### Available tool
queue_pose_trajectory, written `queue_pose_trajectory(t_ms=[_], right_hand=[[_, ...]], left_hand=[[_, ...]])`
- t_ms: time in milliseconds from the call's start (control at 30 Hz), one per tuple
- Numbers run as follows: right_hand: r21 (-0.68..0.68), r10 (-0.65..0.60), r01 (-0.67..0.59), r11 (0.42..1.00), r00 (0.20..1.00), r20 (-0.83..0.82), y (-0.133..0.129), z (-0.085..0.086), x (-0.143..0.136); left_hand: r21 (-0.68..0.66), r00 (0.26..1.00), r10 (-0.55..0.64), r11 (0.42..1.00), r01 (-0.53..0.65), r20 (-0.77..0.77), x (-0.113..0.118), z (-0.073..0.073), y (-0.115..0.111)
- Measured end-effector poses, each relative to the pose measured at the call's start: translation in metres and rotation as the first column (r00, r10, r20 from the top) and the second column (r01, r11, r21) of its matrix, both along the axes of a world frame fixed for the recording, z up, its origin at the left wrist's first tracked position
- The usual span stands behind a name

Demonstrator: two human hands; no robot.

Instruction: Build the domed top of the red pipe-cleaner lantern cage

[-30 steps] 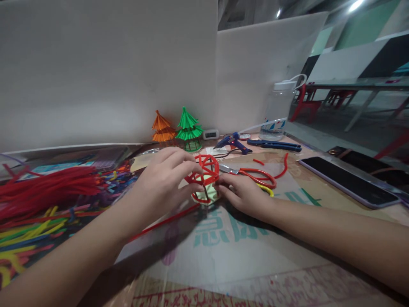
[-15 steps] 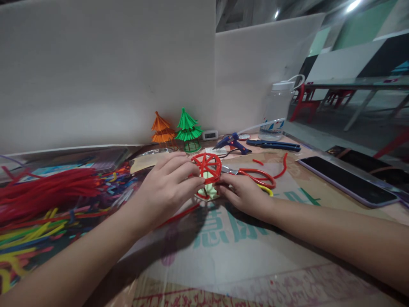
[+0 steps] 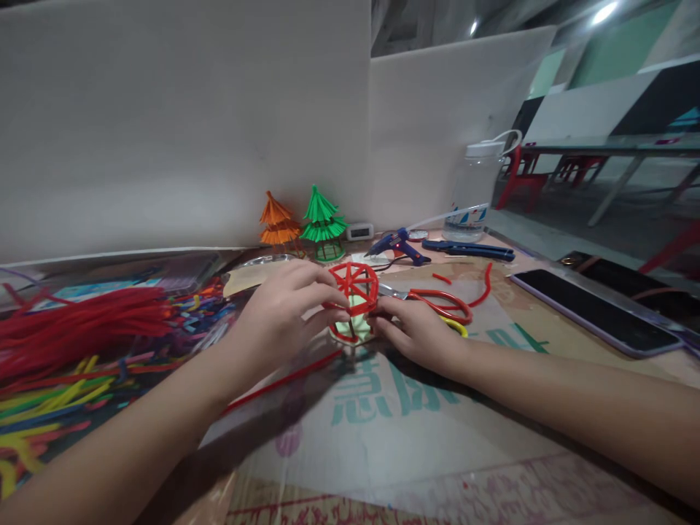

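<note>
Hands (image 3: 284, 306) angled inward from both sides, fingers bent, pinching red spoked frame (image 3: 354, 288) between them, palms down.

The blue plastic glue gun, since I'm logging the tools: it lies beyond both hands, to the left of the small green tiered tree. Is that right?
The side is wrong: the head view shows the blue plastic glue gun to the right of the small green tiered tree. It does lie beyond the left hand and the right hand.
</note>
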State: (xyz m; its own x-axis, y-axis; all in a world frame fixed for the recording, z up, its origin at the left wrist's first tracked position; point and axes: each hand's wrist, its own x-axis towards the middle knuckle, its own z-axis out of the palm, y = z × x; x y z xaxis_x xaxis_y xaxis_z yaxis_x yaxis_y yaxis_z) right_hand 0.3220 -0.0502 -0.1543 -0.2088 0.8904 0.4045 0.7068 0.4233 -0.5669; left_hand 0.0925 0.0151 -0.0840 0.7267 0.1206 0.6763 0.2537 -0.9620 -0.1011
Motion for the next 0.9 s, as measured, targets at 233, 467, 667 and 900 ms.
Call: queue_pose_trajectory(t_ms=[233, 467, 667, 900], right_hand=[[-0.031, -0.027, 0.026, 0.999, 0.998, -0.051, 0.004, -0.001, 0.000], [-0.003, -0.017, 0.017, 1.000, 0.997, -0.078, 0.007, -0.001, 0.002], [0.025, 0.024, -0.021, 0.999, 0.991, -0.130, 0.008, 0.001, 0.002], [0.036, 0.052, -0.048, 0.998, 0.993, -0.103, 0.005, 0.000, 0.004]], left_hand=[[-0.290, 0.974, 0.161, 0.951, -0.110, 0.160, -0.016, 0.021, -0.012], [-0.349, 0.940, 0.138, 0.937, -0.021, 0.313, -0.025, 0.023, -0.010], [-0.308, 0.971, 0.164, 0.946, -0.104, 0.175, -0.019, 0.030, -0.015], [-0.329, 0.980, 0.141, 0.940, -0.088, 0.139, -0.016, 0.032, -0.016]])
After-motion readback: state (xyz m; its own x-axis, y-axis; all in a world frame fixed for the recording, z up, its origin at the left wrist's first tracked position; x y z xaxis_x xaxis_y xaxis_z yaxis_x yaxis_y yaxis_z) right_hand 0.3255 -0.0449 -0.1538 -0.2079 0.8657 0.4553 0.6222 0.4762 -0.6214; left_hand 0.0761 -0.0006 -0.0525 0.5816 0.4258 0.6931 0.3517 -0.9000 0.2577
